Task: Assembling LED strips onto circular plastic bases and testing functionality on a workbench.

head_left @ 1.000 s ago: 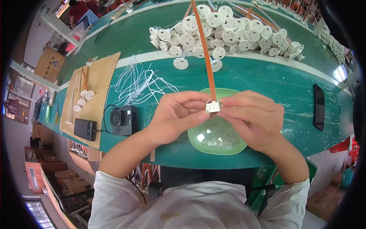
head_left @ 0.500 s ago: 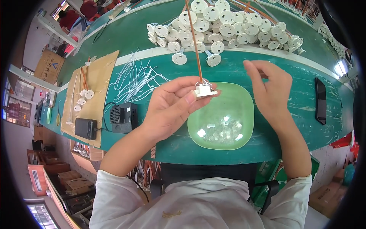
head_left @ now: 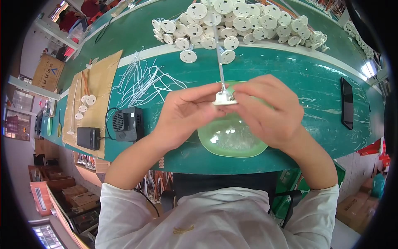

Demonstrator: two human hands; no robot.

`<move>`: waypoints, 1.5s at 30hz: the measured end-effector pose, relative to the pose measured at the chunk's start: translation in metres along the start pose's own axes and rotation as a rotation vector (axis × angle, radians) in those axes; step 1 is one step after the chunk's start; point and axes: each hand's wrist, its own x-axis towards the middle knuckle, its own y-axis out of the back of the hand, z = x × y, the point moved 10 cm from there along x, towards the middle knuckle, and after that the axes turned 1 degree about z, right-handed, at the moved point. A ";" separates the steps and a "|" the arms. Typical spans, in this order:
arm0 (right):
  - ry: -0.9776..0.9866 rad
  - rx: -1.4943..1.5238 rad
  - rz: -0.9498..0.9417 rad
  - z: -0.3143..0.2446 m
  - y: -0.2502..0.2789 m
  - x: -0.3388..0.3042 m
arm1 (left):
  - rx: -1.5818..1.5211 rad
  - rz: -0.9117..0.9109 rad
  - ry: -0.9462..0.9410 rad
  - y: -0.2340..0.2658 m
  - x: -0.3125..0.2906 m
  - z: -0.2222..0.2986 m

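Observation:
My left hand [head_left: 182, 110] is closed on a white round end cap [head_left: 224, 98], held above the bowl. A long thin strip [head_left: 219, 62] stands up from the cap, its silvery face showing. My right hand [head_left: 271, 110] has come against the cap's right edge with thumb and fingers pinched together. What lies between those fingertips is hidden and slightly blurred. Below both hands sits a light green bowl [head_left: 205, 143] with small clear, shiny pieces [head_left: 232, 137] at its bottom.
Many white round caps on strips are piled [head_left: 244, 23] at the back. Loose white wires [head_left: 145, 81] lie left of centre, near a black fan-like device [head_left: 127, 124]. A cardboard sheet [head_left: 105, 68] carries several caps and a black box [head_left: 88, 138]. At right lies a black phone [head_left: 347, 103].
My right hand has moved left and down from apart to the cap's edge. The strip has turned from its copper-coloured side to a silvery one. My left hand keeps its hold.

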 end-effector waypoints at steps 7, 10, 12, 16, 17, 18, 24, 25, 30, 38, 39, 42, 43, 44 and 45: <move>0.103 0.029 0.107 -0.019 0.004 0.002 | -0.071 -0.058 -0.034 -0.011 -0.004 0.004; 0.101 -0.044 0.138 -0.024 0.003 -0.005 | -0.076 -0.096 -0.071 -0.014 -0.003 0.006; 0.108 -0.028 0.147 -0.024 0.002 -0.005 | -0.092 -0.099 -0.070 -0.014 -0.005 0.005; 0.102 0.019 0.141 -0.023 0.002 -0.003 | -0.157 -0.079 -0.037 -0.014 -0.005 0.005; 0.103 0.021 0.139 -0.022 0.004 -0.002 | -0.158 -0.076 -0.039 -0.014 -0.005 0.007; 0.108 0.056 0.099 -0.021 0.005 0.000 | -0.172 -0.086 -0.023 -0.014 -0.006 0.008; 0.023 0.026 0.064 -0.016 0.000 -0.001 | -0.051 -0.048 -0.047 -0.011 -0.005 0.010; -0.024 0.013 0.069 -0.011 -0.001 -0.001 | -0.002 -0.001 -0.072 -0.006 -0.006 0.013; -0.379 0.027 -0.152 0.022 -0.013 -0.008 | 0.140 0.159 -0.230 0.009 -0.003 0.029; -0.379 0.227 -0.624 0.012 -0.056 -0.036 | 0.094 0.174 -0.238 0.013 -0.003 0.027; -0.410 0.241 -0.714 0.013 -0.062 -0.041 | 0.066 0.134 -0.243 0.010 -0.002 0.028; -0.459 0.275 -0.866 0.013 -0.072 -0.051 | 0.090 0.155 -0.226 0.012 -0.003 0.027; -0.474 0.287 -0.928 0.013 -0.075 -0.056 | 0.090 0.154 -0.225 0.012 -0.003 0.027; -0.475 0.287 -0.927 0.012 -0.075 -0.056 | 0.097 0.141 -0.210 0.011 -0.002 0.026; -0.481 0.297 -0.837 0.012 -0.071 -0.051 | 0.104 0.127 -0.195 0.010 -0.002 0.024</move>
